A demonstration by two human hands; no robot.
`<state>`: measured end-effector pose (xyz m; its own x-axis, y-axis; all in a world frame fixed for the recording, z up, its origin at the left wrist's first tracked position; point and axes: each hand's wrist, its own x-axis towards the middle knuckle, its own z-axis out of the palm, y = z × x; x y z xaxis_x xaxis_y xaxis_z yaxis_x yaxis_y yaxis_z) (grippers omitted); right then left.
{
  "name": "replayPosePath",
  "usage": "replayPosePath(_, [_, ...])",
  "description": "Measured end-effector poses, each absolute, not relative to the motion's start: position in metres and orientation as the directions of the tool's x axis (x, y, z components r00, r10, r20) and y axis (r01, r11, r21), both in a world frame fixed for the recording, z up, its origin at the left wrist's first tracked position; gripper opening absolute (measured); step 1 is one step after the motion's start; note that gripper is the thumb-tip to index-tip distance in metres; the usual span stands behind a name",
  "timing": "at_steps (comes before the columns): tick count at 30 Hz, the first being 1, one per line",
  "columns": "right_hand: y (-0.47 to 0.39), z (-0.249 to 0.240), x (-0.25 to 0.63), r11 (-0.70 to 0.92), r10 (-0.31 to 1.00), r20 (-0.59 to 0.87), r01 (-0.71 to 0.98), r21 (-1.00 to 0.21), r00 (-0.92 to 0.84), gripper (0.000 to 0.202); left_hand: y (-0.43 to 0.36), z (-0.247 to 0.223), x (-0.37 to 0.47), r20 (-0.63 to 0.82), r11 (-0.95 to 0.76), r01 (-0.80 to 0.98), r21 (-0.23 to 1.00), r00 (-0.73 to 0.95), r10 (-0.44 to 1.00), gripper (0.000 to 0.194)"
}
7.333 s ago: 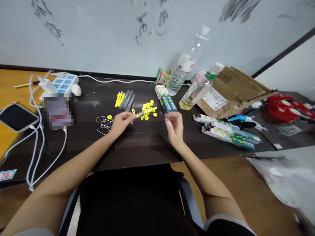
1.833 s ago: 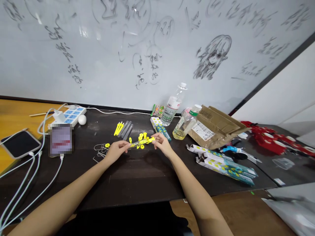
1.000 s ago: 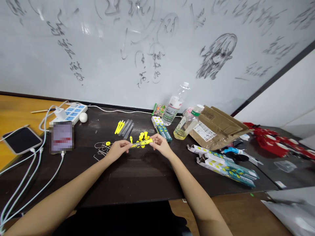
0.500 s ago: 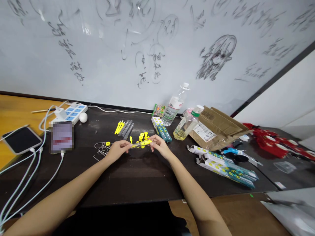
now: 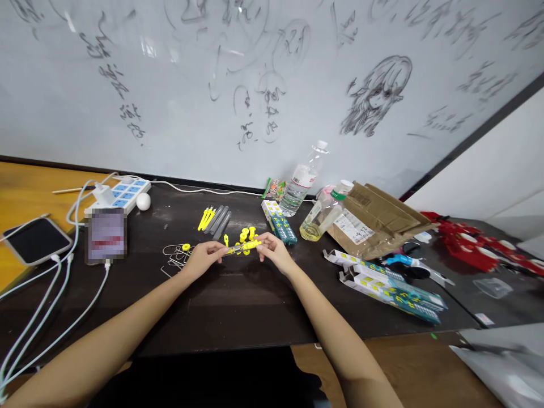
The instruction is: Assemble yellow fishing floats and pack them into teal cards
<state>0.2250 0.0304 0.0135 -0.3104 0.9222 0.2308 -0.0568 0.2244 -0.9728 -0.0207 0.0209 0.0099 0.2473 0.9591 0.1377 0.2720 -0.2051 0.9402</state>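
Across the gap between both hands lies a slim clear-and-yellow tube point(image 5: 241, 247), held level above the dark desk. My left hand point(image 5: 206, 260) pinches its left end between thumb and fingers. At the yellow right end, my right hand point(image 5: 275, 253) is closed on it with the fingertips. Small yellow plastic pieces point(image 5: 247, 233) lie just behind the tube, partly hidden by it. Farther back rest several yellow sticks point(image 5: 206, 219) beside grey see-through tubes point(image 5: 218, 221). Bent metal rods point(image 5: 175, 259) and a yellow ring point(image 5: 186, 247) are left of my left hand.
Behind my right hand stand a patterned box point(image 5: 279, 222), a water bottle point(image 5: 300, 184) and a bottle of yellow liquid point(image 5: 325, 212). Opened long boxes point(image 5: 393, 292), a cardboard package point(image 5: 361, 221) and scissors point(image 5: 419, 268) lie right. Phones, cables and a power strip point(image 5: 126, 195) are left.
Both hands keep their hold on the tube in nearly the same place. The tube's angle has shifted very slightly, and the whole view has moved a little.
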Motion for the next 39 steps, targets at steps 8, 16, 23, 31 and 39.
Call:
replayPosePath(8, [0.028, 0.019, 0.224, 0.216, 0.920, 0.238, -0.102, -0.971, -0.311, 0.038, 0.025, 0.008, -0.021, 0.100, -0.161, 0.244, 0.956, 0.243, 0.965, 0.037])
replayPosePath(16, [0.036, 0.018, 0.237, 0.316, 0.941, 0.310, 0.023, -0.949, -0.136, 0.032, 0.024, 0.011, -0.020, 0.067, -0.091, 0.156, 0.983, 0.157, 0.985, 0.040])
replayPosePath(23, [0.040, 0.008, 0.237, 0.517, 0.808, 0.558, 0.682, -0.517, -0.190, 0.020, 0.019, 0.025, -0.020, 0.025, -0.025, -0.009, 1.000, 0.030, 0.999, 0.038])
replayPosePath(31, [0.056, 0.010, 0.202, 0.541, 0.789, 0.445, 0.822, -0.178, -0.423, 0.029, 0.021, 0.020, -0.020, 0.051, -0.052, 0.031, 0.998, 0.048, 0.998, 0.038])
replayPosePath(39, [0.066, 0.007, 0.195, 0.541, 0.797, 0.450, 0.808, -0.234, -0.403, 0.018, 0.023, 0.015, -0.022, 0.068, -0.068, 0.001, 0.998, 0.054, 0.996, 0.040])
